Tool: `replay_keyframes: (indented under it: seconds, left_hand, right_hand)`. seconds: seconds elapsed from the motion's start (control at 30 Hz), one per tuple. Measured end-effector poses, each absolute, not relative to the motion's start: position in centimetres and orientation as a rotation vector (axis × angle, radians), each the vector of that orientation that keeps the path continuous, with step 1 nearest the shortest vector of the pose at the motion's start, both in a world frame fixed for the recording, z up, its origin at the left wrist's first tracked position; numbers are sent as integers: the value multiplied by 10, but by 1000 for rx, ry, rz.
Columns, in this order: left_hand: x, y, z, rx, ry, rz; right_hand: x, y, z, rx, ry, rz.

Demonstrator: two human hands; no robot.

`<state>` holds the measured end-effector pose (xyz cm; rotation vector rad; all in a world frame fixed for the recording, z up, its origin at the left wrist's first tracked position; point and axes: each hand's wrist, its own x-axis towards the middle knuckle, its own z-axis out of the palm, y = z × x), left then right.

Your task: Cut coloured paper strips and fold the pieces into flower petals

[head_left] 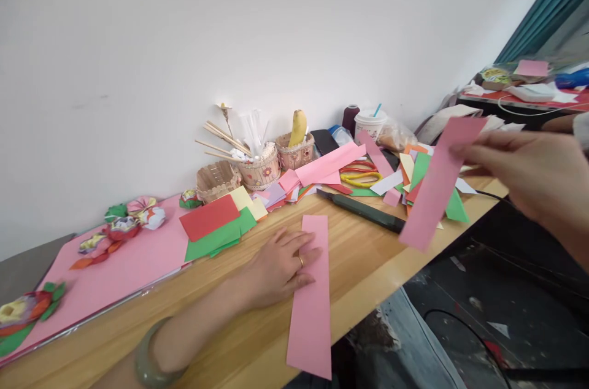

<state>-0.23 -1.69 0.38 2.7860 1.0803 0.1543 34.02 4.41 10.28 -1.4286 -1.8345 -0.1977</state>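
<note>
My left hand lies flat with its fingers spread, the fingertips resting on a long pink paper strip. That strip lies on the wooden table, its near end reaching over the front edge. To the right, my right hand pinches a second pink paper strip between thumb and fingers, holding it up in the air. Behind the raised strip is a pile of cut paper scraps in green, orange and white. Between the two strips lies a dark green pen-like tool.
Red and yellow scissor handles stick out among the papers. Small baskets line the wall, one with a banana. Paper flowers rest on pink sheets at the left. A lidded cup stands behind.
</note>
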Motion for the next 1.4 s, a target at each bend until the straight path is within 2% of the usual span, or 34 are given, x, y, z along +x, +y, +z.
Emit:
replay_keyframes:
  seconds: [0.1, 0.2, 0.4, 0.5, 0.67, 0.77, 0.83, 1.07, 1.2, 1.33, 1.4]
  left_hand:
    - [-2, -17, 0, 2834, 1077, 234]
    - [-2, -18, -2, 2845, 1080, 239]
    - [-2, -18, -3, 2785, 1159, 113]
    - [-2, -17, -5, 2839, 1167, 173]
    - [-6, -12, -6, 2865, 1121, 520]
    - [-8, -12, -5, 2790, 1108, 646]
    - [-7, -13, -4, 2706, 1173, 652]
    - [-6, -10, 1, 2168, 1534, 693]
    - [-8, -6, -1, 2040, 1481, 758]
    - [-5, -7, -2, 1861, 1396, 888]
    - [-2, -10, 0, 1734, 1321, 955]
  right_hand:
    - [366, 83, 120, -1410, -1487, -346]
    - [367, 92, 113, -1332, -1399, -434]
    - [361, 71, 50, -1368, -1878, -213]
    - [361, 60, 30, -1372, -2058, -166]
    - [313, 3, 25, -1135, -2276, -88]
    - [263, -42, 27, -661, -2823, 268]
    - [237, -59, 26, -460, -2985, 492]
    - [223, -60, 25, -386, -2998, 556]
    - [218, -60, 23, -478, -2758, 765]
    - [203, -49, 17, -961, -2336, 1193]
    - [196, -36, 15, -1155, -2218, 1248]
